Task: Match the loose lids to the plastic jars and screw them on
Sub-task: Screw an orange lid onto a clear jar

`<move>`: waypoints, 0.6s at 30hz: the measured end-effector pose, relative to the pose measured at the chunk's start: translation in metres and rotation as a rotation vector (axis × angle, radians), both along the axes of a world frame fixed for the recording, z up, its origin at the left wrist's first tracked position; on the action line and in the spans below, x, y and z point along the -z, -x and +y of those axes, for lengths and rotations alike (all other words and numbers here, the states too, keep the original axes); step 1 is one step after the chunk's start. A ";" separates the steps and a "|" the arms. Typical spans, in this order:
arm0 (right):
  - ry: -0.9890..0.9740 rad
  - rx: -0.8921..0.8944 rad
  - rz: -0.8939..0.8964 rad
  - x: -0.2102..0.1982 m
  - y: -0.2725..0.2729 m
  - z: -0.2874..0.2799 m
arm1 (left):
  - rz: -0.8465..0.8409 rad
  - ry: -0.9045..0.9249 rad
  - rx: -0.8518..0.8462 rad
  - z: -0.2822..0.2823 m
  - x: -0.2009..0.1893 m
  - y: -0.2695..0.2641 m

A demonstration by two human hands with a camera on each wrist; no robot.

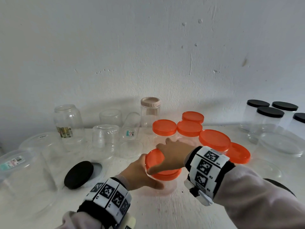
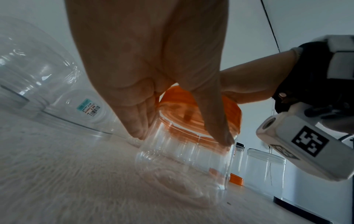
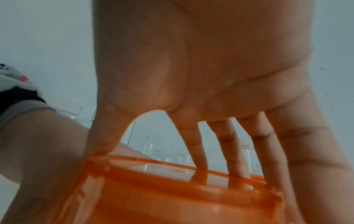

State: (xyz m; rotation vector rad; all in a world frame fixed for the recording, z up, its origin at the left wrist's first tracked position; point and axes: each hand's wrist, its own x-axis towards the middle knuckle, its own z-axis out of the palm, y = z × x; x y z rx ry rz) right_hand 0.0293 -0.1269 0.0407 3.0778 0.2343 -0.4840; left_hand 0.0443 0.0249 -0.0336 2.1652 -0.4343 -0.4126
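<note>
A small clear plastic jar [image 1: 170, 185] stands on the white table near its front, capped by an orange lid [image 1: 165, 175]. My left hand [image 1: 140, 172] grips the jar's body just under the lid; in the left wrist view its fingers [image 2: 138, 121] and thumb press the clear jar [image 2: 184, 166] wall. From above, my right hand [image 1: 173, 154] spans the lid, thumb on the near rim and fingers on the far rim. In the right wrist view its spread fingers [image 3: 199, 151] clasp the orange lid [image 3: 172, 192].
Several jars with orange lids [image 1: 214, 139] stand close behind my hands. Black-lidded jars [image 1: 270, 113] sit at the back right. Upturned clear jars [image 1: 105, 139] crowd the left, next to a loose black lid [image 1: 78, 174]. A beige-lidded jar [image 1: 150, 111] stands by the wall.
</note>
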 end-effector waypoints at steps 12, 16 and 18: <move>-0.076 -0.040 0.039 0.003 0.006 -0.012 | -0.006 -0.042 0.013 0.000 0.002 -0.001; -0.115 -0.031 -0.067 0.016 0.018 -0.011 | -0.009 -0.064 0.007 0.000 0.002 -0.001; -0.113 -0.028 -0.112 0.020 0.022 -0.009 | -0.009 -0.073 0.004 0.000 0.001 -0.001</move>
